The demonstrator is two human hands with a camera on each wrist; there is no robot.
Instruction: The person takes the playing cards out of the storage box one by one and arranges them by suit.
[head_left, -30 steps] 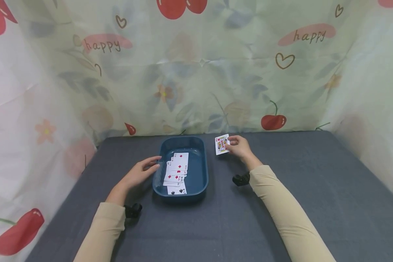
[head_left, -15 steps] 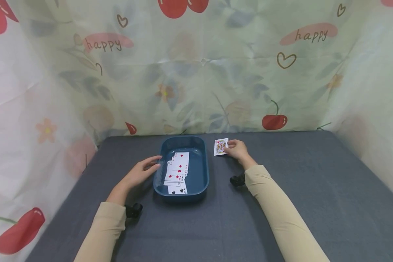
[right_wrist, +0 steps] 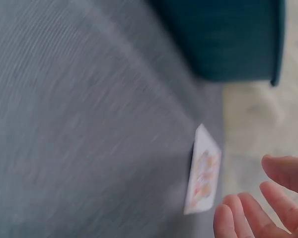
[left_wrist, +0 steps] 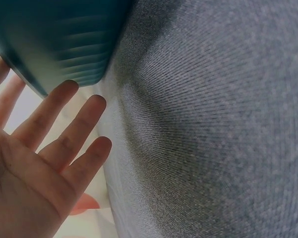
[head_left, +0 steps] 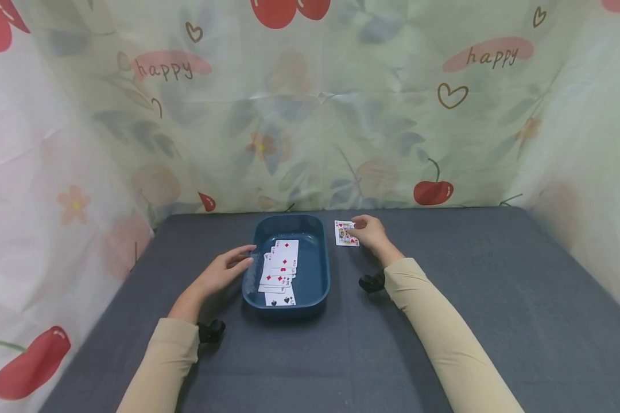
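A face card of hearts (head_left: 344, 234) lies face up on the dark table just right of the blue tray (head_left: 320, 292). My right hand (head_left: 370, 232) is over the card's right edge in the head view. In the right wrist view, loosely bent fingers (right_wrist: 248, 213) hang apart from the playing card (right_wrist: 204, 173), gripping nothing. My left hand (head_left: 217, 278) touches the tray's left side with fingers spread. In the left wrist view, its extended fingers (left_wrist: 72, 134) are beside the tray wall (left_wrist: 64, 39). Several overlapping playing cards (head_left: 281, 269) lie face up inside the tray.
A dark grey cloth covers the table (head_left: 289, 367). Behind it and at both sides hangs a curtain (head_left: 310, 143) printed with cherries, hearts and flowers. Black cameras (head_left: 212, 331) sit at both wrists.
The face card has gone from my right hand's pinch down to the table, shifting slightly left. My right hand has let go of it. The left hand and tray stay in place.
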